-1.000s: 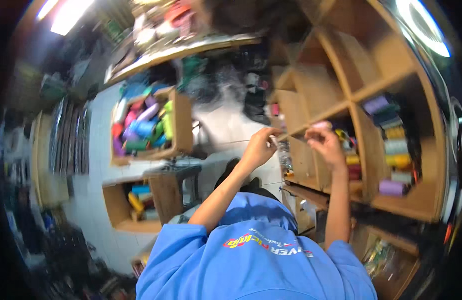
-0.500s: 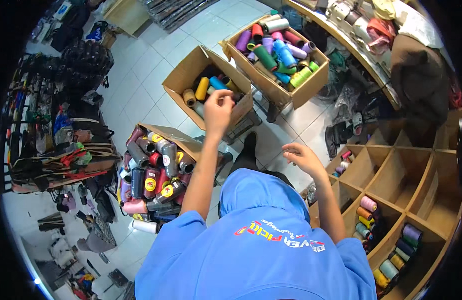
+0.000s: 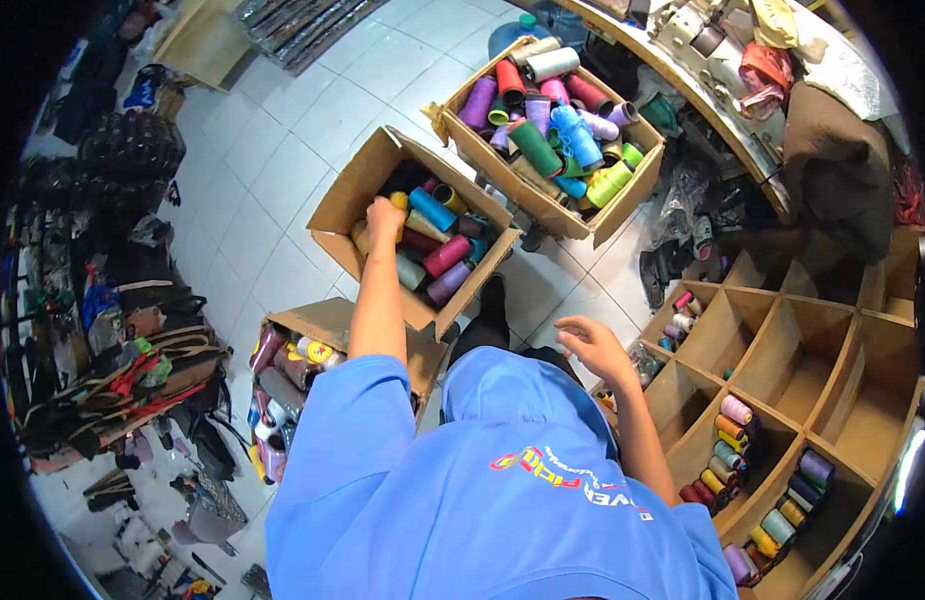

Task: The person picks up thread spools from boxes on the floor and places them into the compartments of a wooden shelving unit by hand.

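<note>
Head view looks down on a white tiled floor [image 3: 312,120] crowded with boxes and, on the right, a wooden shelf [image 3: 812,330] of square compartments, the lower ones holding rows of thread cones [image 3: 730,440]. The person's blue shirt [image 3: 482,500] fills the lower middle. Three open cardboard boxes stand on the floor: the far box [image 3: 552,125] is heaped with purple, green, blue and red spools; the middle box [image 3: 412,225] sits just in front of the person and holds blue, pink, yellow and pale spools; the near box [image 3: 317,375] by the left elbow holds darker cones. Dark bags and bundles [image 3: 132,330] line the left edge, and a curved table [image 3: 742,60] with cloth and oddments runs along the upper right.

The left hand [image 3: 385,218] reaches down into the middle box, fingers curled among the spools at its left side, next to a yellow spool [image 3: 398,200]; whether they actually grip a spool cannot be told, since the hand covers what lies under it. The right hand [image 3: 592,345] hangs in the air between the middle box and the shelf, fingers loosely spread and holding nothing.
</note>
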